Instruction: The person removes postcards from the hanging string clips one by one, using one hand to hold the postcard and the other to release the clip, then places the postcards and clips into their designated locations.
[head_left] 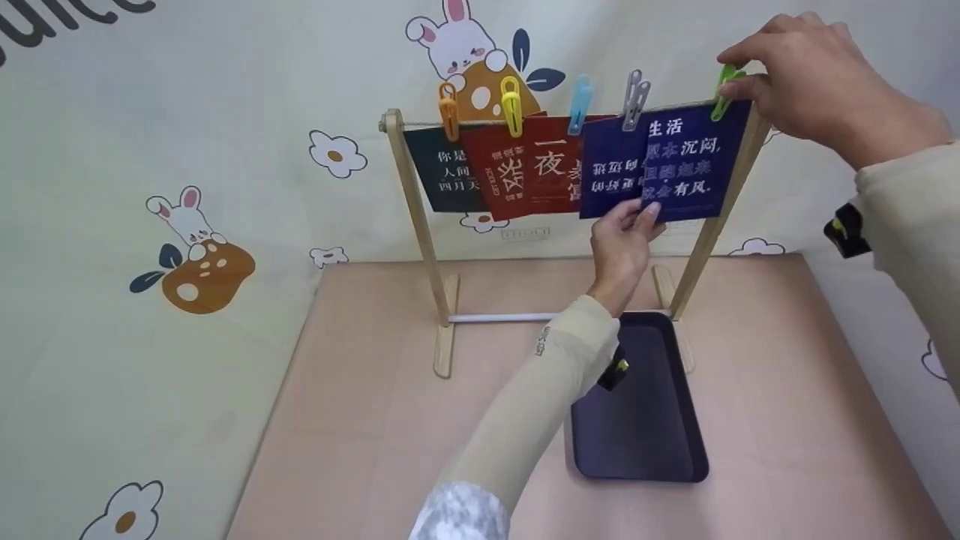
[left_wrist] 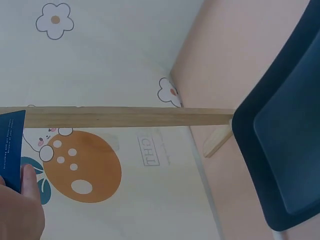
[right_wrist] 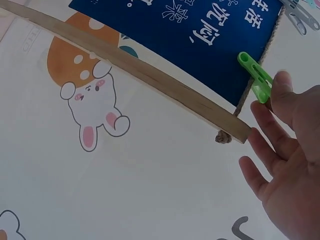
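My right hand pinches a green clothespin between thumb and finger at the right end of the rope. The clothespin sits over the top edge of a dark blue card with white writing. Lower down, my left hand pinches that card's bottom left corner, its thumb in front. A grey clothespin stands at the overlap with a second blue card, whose writing is upside down. In the right wrist view the rope runs along the card's top edge.
Blue, yellow and orange clothespins hold red cards and a dark green card farther left. The rope spans a wooden rack. Below stands a black tray on the pinkish table, with printed walls around.
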